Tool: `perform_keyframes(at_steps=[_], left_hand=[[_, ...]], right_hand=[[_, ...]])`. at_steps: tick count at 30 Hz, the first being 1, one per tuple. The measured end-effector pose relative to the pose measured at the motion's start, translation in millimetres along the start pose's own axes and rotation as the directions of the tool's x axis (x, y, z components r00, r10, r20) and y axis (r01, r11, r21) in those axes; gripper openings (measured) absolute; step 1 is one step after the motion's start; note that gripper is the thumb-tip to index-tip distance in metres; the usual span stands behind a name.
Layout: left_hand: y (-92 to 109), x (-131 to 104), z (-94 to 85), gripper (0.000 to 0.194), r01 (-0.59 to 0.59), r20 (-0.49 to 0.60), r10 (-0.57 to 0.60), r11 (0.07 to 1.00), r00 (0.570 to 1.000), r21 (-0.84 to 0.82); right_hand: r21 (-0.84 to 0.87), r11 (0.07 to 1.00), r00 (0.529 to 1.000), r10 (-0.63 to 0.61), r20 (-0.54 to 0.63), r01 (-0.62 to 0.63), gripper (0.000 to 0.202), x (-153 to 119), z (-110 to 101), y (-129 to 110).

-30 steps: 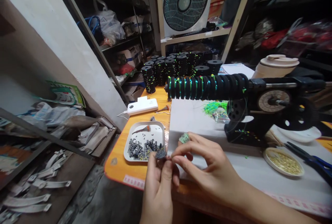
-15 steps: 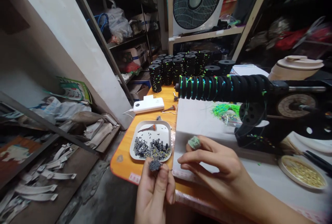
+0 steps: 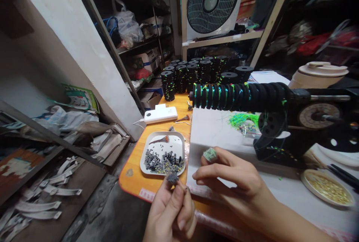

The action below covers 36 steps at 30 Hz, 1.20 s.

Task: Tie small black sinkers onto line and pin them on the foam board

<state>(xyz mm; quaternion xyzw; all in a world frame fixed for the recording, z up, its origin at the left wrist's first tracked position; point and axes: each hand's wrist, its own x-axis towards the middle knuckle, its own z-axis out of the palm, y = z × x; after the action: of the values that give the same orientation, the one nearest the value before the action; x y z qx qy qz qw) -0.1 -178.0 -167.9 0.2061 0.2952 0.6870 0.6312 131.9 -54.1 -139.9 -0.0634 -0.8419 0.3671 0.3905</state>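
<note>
My left hand (image 3: 172,208) is closed in a pinch, low in the middle of the view. Between its thumb and fingers is a dark grey bundle of tiny pieces (image 3: 172,177), close to the near edge of a white tray (image 3: 148,137). My right hand (image 3: 232,174) hovers just to the right, its fingertips drawn together and pointing at the left hand. Whatever lies between those tips is too fine to make out. A rough green wrap (image 3: 209,155) covers one of its fingertips. In the tray lie small grey, black and yellow pieces and an orange-tipped brown piece (image 3: 162,139).
A machine holds a black ribbed roller (image 3: 241,96) wound with bright green line above the white work surface. Black spools (image 3: 168,85) stand behind. A white power bank (image 3: 160,113), green strands (image 3: 244,118) and a dish of gold pieces (image 3: 328,186) lie around.
My left hand has shifted slightly right, and the dark bundle has tipped over in its fingers. The right hand stays almost where it was.
</note>
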Motion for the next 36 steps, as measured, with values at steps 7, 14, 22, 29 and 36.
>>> perform_keyframes(at_steps=[7,14,22,29,36], left_hand=[[-4.0,0.3,-0.2,0.028,0.032,-0.035,-0.03,0.999,0.999,0.041],[-5.8,-1.0,3.8,0.037,0.067,-0.117,-0.056,0.994,0.991,0.089],[-24.7,-3.5,5.7,0.03,-0.396,-0.435,0.568,0.813,0.699,0.427],[26.6,-4.0,-15.4,0.014,-0.583,-0.371,0.84,0.542,0.397,0.605],[89.5,8.3,-50.8,0.029,-0.213,0.068,0.605,0.172,0.794,0.962]], right_hand=[[0.097,0.995,1.0,-0.003,0.006,0.002,0.016,-3.6,4.6,-1.4],[0.048,0.998,0.999,-0.047,0.0,0.047,0.022,-4.3,8.6,-4.7],[-0.273,0.94,0.978,-0.197,0.063,0.207,0.014,-0.5,15.0,-9.8],[-0.364,0.881,0.952,-0.265,0.155,0.304,0.02,-4.0,12.0,-11.9],[-0.247,0.958,0.986,-0.123,0.111,0.148,0.02,1.9,9.8,-20.2]])
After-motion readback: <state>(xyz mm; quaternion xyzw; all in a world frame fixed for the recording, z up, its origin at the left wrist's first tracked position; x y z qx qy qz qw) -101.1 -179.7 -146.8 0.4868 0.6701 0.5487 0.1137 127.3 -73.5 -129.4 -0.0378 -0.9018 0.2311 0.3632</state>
